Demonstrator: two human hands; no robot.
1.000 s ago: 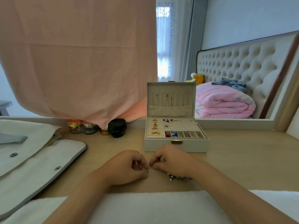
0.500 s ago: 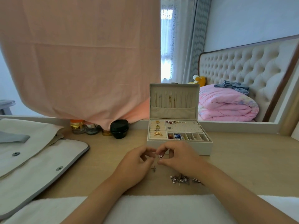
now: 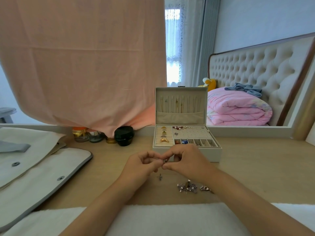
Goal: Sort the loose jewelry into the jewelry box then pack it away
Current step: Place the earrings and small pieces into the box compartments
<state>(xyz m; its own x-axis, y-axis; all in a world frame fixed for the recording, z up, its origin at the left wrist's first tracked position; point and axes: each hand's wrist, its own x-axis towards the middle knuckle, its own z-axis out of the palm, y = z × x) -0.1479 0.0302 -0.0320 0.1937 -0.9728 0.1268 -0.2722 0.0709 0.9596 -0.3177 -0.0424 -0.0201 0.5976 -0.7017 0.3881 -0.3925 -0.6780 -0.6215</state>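
A cream fabric pouch (image 3: 34,167) with snap studs lies flat at the left of the bench (image 3: 255,167). Behind it, small jars (image 3: 80,134) and a black jar (image 3: 124,136) stand under a hanging pink cloth (image 3: 81,65). Near the middle the left hand (image 3: 141,165) hovers just above the bench, its fingers (image 3: 144,155) curled and pinched on a small silver piece of jewelry (image 3: 165,161). The right hand (image 3: 185,160) meets it, fingers (image 3: 171,152) clamped on the same piece from the other side. Just behind the hands stands the jewelry box (image 3: 213,155), lid (image 3: 180,106) upright, rings in its left rolls. Nearer than the hands a cross-shaped piece (image 3: 159,177) lies on the bench, and to its right a loose jewelry heap (image 3: 187,187) beside the right forearm
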